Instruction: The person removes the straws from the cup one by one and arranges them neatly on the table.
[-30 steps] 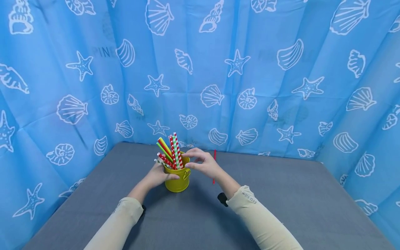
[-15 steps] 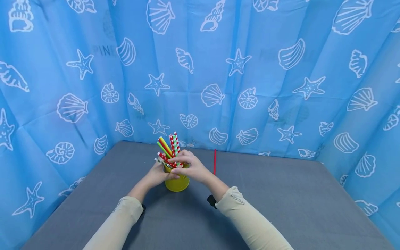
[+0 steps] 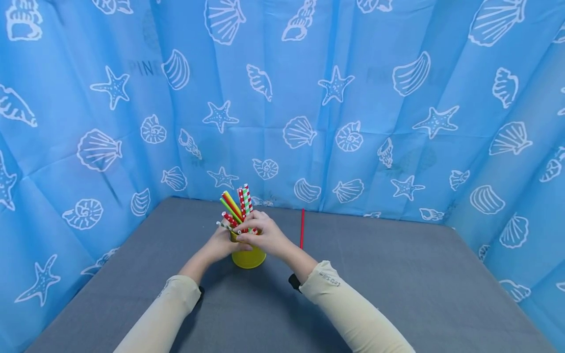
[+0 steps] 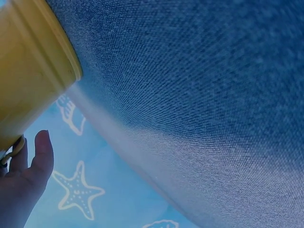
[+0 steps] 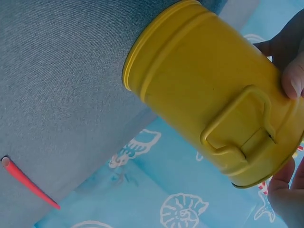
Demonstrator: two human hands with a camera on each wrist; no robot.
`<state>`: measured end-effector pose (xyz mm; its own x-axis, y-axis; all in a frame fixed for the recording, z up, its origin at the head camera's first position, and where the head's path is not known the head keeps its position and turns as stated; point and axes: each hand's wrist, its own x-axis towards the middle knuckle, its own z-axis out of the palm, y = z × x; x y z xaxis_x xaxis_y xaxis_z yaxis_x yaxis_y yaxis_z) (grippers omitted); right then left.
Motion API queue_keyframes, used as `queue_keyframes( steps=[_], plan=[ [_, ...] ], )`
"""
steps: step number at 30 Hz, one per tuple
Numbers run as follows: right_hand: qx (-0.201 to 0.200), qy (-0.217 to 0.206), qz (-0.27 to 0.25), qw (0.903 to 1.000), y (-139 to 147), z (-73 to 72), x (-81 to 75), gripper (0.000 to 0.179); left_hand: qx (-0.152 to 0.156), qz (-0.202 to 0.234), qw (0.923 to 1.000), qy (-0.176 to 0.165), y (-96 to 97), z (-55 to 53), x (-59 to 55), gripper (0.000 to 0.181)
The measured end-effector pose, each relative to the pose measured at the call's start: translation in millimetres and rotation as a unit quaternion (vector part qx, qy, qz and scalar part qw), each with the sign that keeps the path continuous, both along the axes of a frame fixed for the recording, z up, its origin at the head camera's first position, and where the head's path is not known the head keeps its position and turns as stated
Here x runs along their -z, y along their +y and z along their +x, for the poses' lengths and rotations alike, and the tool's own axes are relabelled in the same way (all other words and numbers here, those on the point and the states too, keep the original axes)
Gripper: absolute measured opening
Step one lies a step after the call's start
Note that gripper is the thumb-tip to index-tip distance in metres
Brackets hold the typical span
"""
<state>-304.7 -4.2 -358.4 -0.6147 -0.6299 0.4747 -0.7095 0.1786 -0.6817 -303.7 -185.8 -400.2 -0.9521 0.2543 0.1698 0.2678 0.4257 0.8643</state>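
A yellow metal bucket stands upright on the table, holding several paper straws, striped, dotted and plain coloured. My left hand grips it from the left, thumb across the near wall below the rim. In the left wrist view, fingers lie beside a handle on the bucket wall. My right hand is over the rim among the straws. Its thumb and fingers pinch a straw whose small round end shows between them; the rest is hidden. The right wrist view shows the bucket's side handle.
A single red straw lies on the grey table right of the bucket, partly behind the right forearm. A blue curtain with white shells and starfish hangs around the table's back and sides.
My right hand has moved left from the bucket's right rim in among the straws, and its fingers have closed. A straw end now shows at its fingertips. The left hand keeps its hold.
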Motion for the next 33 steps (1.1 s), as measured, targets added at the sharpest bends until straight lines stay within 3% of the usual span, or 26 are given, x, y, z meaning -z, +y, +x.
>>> queue_keyframes(
  steps=[11,18,21,25,30,33],
  plan=[
    [-0.010,-0.071,-0.063,0.9955,20,7.4,-13.6,0.020,-0.008,0.016,0.9998,-0.006,1.9,0.9,-0.1,0.077],
    [-0.007,-0.131,-0.086,0.9875,31,11.3,-25.3,0.024,-0.018,0.014,0.9997,-0.006,1.5,0.9,0.6,0.081],
    [-0.008,-0.134,-0.096,0.9862,35,11.9,-28.5,0.027,-0.018,0.015,0.9997,-0.005,1.3,1.4,1.1,0.082],
    [0.019,-0.113,-0.115,0.9867,39,13.8,-34.1,0.026,-0.015,0.012,0.9998,-0.005,1.1,2.7,1.3,0.081],
    [0.034,-0.128,-0.204,0.9700,43,15.2,-44.0,0.007,-0.014,0.011,0.9998,-0.008,1.6,1.8,0.9,0.080],
    [0.028,-0.122,-0.255,0.9589,44,14.9,-48.5,0.012,-0.018,0.012,0.9997,-0.009,1.6,0.7,1.0,0.082]
  ],
)
